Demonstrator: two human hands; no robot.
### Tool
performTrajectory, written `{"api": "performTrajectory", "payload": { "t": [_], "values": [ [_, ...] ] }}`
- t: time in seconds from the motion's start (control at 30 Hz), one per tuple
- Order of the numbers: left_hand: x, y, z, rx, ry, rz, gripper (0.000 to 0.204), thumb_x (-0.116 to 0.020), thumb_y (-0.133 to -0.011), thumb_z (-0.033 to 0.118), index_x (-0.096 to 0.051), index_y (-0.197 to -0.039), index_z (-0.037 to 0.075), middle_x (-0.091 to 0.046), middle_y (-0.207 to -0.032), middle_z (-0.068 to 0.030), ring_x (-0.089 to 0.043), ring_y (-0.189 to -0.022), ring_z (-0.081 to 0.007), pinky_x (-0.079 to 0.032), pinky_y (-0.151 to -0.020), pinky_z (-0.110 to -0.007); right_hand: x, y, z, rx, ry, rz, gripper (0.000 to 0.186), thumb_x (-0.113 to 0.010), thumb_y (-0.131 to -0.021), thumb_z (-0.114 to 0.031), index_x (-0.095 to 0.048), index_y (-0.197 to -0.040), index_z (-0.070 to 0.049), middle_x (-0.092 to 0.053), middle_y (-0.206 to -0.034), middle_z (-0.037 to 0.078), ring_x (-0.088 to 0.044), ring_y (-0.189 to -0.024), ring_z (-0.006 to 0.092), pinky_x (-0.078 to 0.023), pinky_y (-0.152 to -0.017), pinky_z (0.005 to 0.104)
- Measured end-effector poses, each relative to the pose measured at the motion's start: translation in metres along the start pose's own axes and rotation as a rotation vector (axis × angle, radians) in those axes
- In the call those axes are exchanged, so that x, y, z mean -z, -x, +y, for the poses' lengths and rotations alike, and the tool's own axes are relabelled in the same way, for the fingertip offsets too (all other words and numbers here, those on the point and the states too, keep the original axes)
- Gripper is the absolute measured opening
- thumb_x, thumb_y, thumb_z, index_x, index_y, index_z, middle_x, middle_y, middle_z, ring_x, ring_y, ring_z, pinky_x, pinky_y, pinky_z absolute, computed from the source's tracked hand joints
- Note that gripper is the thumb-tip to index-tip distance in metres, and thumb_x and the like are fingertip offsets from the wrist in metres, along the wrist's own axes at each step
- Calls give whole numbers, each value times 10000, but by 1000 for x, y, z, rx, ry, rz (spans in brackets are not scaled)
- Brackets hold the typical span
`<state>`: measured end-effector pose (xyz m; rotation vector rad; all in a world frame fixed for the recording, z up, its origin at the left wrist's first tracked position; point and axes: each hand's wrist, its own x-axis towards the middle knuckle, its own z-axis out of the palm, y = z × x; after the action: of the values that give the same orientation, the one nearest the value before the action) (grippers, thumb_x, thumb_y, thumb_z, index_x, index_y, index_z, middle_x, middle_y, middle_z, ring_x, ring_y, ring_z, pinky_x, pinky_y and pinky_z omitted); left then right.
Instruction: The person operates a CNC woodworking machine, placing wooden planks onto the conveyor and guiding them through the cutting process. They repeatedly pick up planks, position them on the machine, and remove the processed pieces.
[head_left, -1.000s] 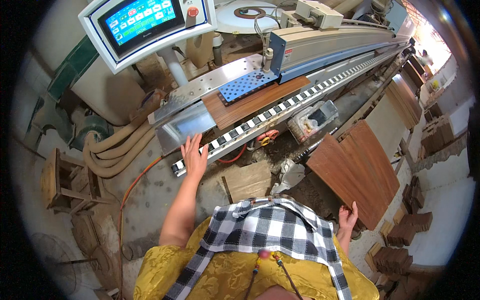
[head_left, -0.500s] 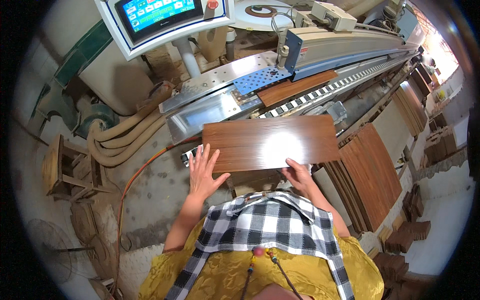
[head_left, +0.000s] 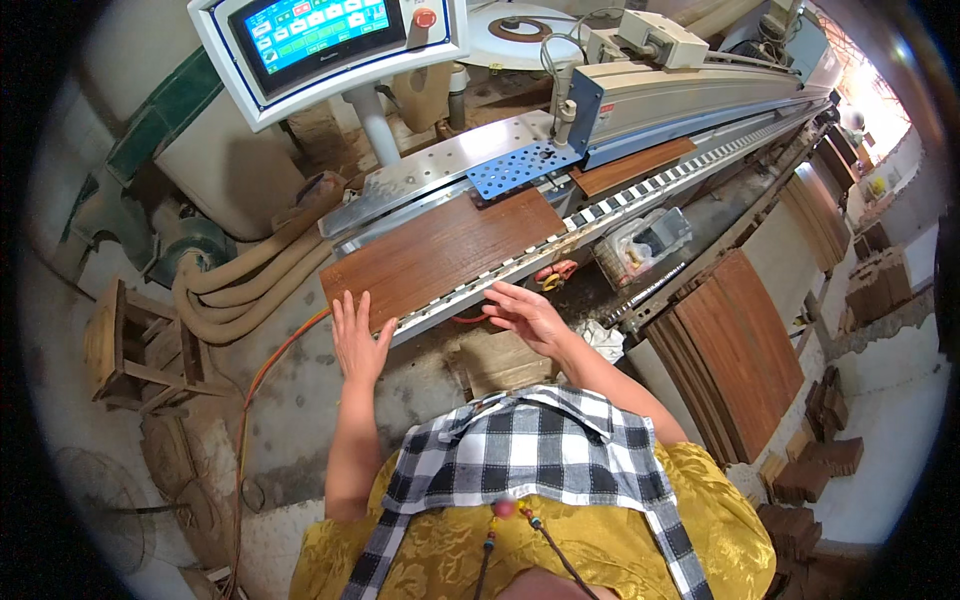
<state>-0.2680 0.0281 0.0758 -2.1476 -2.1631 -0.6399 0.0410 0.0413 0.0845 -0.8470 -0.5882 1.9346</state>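
Observation:
A brown wood-grain board point(head_left: 440, 255) lies at a slant on the near left end of the edge-banding machine, along the strip of small rollers point(head_left: 670, 183). My left hand point(head_left: 355, 340) rests on the board's lower left corner with fingers spread. My right hand point(head_left: 525, 320) hangs open just below the roller rail, near the board's near edge, holding nothing. A blue perforated plate point(head_left: 510, 175) sits just beyond the board, and a second board point(head_left: 632, 168) lies farther along beneath the machine's long beam point(head_left: 690, 110).
A control screen point(head_left: 315, 40) stands upper left. Ribbed hoses point(head_left: 230, 290) and a wooden stool point(head_left: 140, 350) are at left, with an orange hose on the floor. Stacked boards point(head_left: 740, 350) lean at right. A plastic bin point(head_left: 640, 250) sits below the rail.
A board came from the right-hand stack across onto the machine's left end, and my right hand let go of it. The board under the beam has moved right.

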Motion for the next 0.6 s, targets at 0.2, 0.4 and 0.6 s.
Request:
{"api": "performTrajectory", "payload": {
  "t": [0.2, 0.4, 0.6],
  "values": [
    [-12, -39, 7, 143, 14, -79, 669, -575, -829, 499, -397, -1381, 166, -249, -1483, -135, -168, -1385, -312, -151, -1095, -527, 104, 55, -29, 285, 901, 423, 334, -603, -861, -133, -578, -1182, -47, -654, -1050, 99, -628, -905, 181, -497, -797, 304],
    [-23, -39, 6, 117, -112, -16, 659, -537, -844, 522, -375, -1392, 193, -255, -1485, -113, -190, -1384, -289, -111, -1102, -525, 185, 135, -74, 511, 1905, 928, 470, -588, -741, -30, -535, -1205, -82, -496, -1280, 144, -460, -1153, 332, -375, -988, 412],
    [-22, -41, 2, 23, -88, 122, 608, -573, -810, 522, -490, -1291, 160, -363, -1414, -137, -286, -1324, -332, -194, -1059, -564, 268, 157, -79, 174, 2229, 797, 584, -479, -759, 44, -426, -1317, -119, -412, -1390, 63, -392, -1241, 346, -343, -1032, 424]
  ]
}}
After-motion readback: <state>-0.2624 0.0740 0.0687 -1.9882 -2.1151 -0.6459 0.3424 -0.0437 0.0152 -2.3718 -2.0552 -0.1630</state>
